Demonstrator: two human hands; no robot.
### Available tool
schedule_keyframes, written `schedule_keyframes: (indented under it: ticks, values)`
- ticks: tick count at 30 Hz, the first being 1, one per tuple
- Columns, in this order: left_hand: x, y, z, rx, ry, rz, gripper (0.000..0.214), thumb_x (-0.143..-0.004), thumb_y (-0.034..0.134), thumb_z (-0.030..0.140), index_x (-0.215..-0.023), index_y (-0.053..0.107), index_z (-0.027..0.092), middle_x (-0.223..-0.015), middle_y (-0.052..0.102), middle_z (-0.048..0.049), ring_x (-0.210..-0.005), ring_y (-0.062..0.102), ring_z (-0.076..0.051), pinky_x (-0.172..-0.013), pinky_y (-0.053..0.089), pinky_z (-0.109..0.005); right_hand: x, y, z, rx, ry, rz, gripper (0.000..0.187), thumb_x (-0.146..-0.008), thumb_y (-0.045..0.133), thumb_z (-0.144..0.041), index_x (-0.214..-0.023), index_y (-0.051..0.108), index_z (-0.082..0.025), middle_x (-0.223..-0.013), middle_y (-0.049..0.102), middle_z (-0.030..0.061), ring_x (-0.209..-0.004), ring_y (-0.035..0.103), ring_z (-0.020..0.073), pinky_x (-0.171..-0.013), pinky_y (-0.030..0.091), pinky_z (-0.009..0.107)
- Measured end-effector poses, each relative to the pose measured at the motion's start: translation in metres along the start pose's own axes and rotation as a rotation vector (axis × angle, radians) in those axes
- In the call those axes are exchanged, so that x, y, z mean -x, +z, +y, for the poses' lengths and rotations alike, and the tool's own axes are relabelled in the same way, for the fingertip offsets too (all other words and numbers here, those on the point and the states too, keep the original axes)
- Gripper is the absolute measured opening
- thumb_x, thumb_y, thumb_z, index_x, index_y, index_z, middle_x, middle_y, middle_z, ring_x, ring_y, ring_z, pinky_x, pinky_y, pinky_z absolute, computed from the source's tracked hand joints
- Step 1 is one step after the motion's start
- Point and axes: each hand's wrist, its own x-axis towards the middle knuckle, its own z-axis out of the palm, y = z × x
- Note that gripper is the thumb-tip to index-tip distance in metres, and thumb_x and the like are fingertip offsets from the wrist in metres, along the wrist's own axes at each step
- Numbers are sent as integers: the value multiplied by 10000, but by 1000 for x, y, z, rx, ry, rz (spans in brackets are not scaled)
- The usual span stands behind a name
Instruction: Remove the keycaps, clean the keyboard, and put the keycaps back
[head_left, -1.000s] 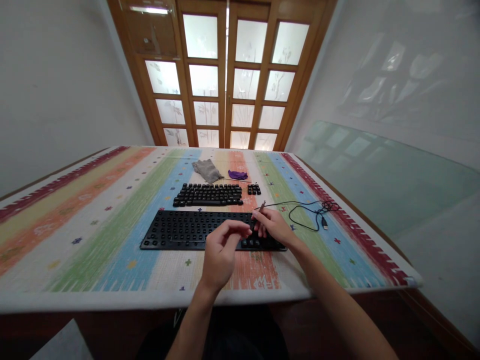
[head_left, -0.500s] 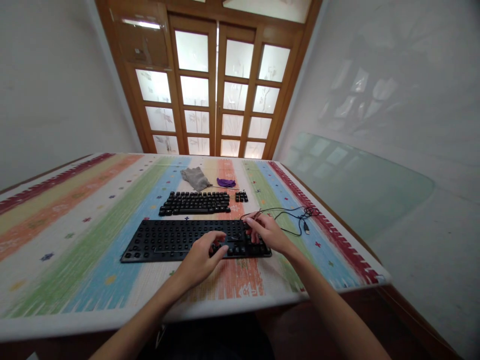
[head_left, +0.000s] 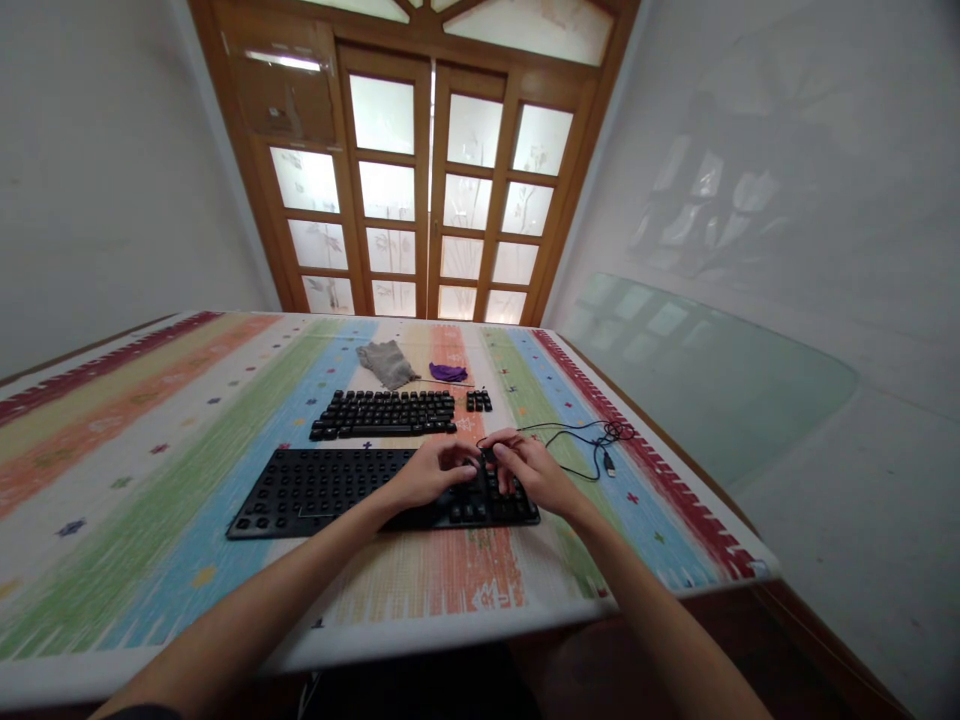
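A black keyboard [head_left: 315, 490] with most of its keycaps off lies near the table's front edge. Both my hands rest on its right part, fingertips almost meeting. My left hand [head_left: 429, 474] has its fingers curled down and pressed together on the keys. My right hand [head_left: 526, 470] is also curled over the keys, and what its fingers pinch is hidden. Behind the keyboard, removed keycaps [head_left: 382, 413] are laid out in rows, with a small group of keycaps [head_left: 478, 401] to their right.
A striped cloth [head_left: 150, 440] covers the table. A grey rag [head_left: 386, 362] and a purple item [head_left: 448, 372] lie further back. The keyboard's black cable [head_left: 585, 440] with a USB plug is coiled right of my hands. Wooden glazed doors stand behind.
My left hand dropped from mid-air onto the keyboard, then curled towards my right hand. The thin tool in my right hand a second ago no longer shows. The camera tilted up.
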Motion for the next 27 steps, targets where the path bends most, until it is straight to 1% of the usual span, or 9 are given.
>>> schedule_keyframes:
  ticks: [4, 10, 13, 16, 19, 21, 24, 27]
  values:
    - [-10, -7, -1, 49, -36, -39, 468, -731, 765, 482, -1018, 671, 124, -919, 697, -72, -818, 627, -166, -775, 478, -299, -4, -4, 7, -13, -7, 3, 380, -918, 476, -527, -1026, 571, -175, -736, 604, -4, -488, 579, 96, -455, 453, 209]
    - [-21, -14, -1, 40, -12, -108, 468, -743, 753, 508, -989, 672, 119, -891, 687, -66, -795, 610, -157, -757, 465, -292, -7, -12, 15, -52, 0, 12, 404, -910, 489, -535, -1061, 570, -170, -602, 575, -32, -465, 568, 117, -469, 455, 229]
    - [-23, -14, -1, 26, -35, -117, 475, -746, 749, 515, -996, 678, 117, -867, 687, -60, -776, 611, -155, -742, 466, -287, -5, -15, 17, -18, -13, 2, 415, -927, 466, -531, -1082, 583, -165, -567, 570, -31, -477, 568, 129, -495, 469, 242]
    - [-28, -11, -4, 31, -37, -115, 459, -744, 749, 513, -984, 684, 127, -860, 688, -50, -789, 619, -159, -751, 471, -287, -3, -14, 17, 61, -27, 15, 396, -949, 442, -509, -1092, 596, -174, -571, 573, -26, -487, 555, 131, -509, 467, 246]
    - [-37, -8, -6, 26, -22, -101, 443, -728, 764, 500, -955, 681, 129, -818, 678, -33, -775, 617, -153, -749, 470, -278, -2, -9, 18, 176, -62, 79, 355, -962, 437, -480, -1089, 609, -197, -594, 579, -17, -526, 569, 141, -530, 466, 251]
    - [-42, -7, -6, 17, -26, -105, 439, -730, 762, 486, -965, 674, 126, -795, 671, -26, -733, 607, -142, -709, 465, -263, -3, -7, 20, 229, -89, 148, 346, -969, 430, -472, -1082, 613, -201, -609, 587, -8, -549, 583, 149, -550, 473, 260]
    - [-46, -5, -3, 1, -38, -124, 414, -756, 737, 459, -989, 664, 125, -789, 675, -29, -652, 586, -123, -641, 461, -252, -3, -8, 25, 208, -87, 242, 358, -970, 424, -488, -1060, 605, -192, -615, 595, -1, -534, 585, 152, -543, 477, 268]
    - [-47, -4, 2, -44, -13, -130, 327, -779, 710, 405, -954, 669, 131, -839, 696, -44, -667, 610, -130, -663, 487, -264, -2, -11, 29, 178, -65, 284, 369, -965, 429, -507, -1039, 595, -186, -595, 590, -6, -510, 578, 154, -536, 479, 273]
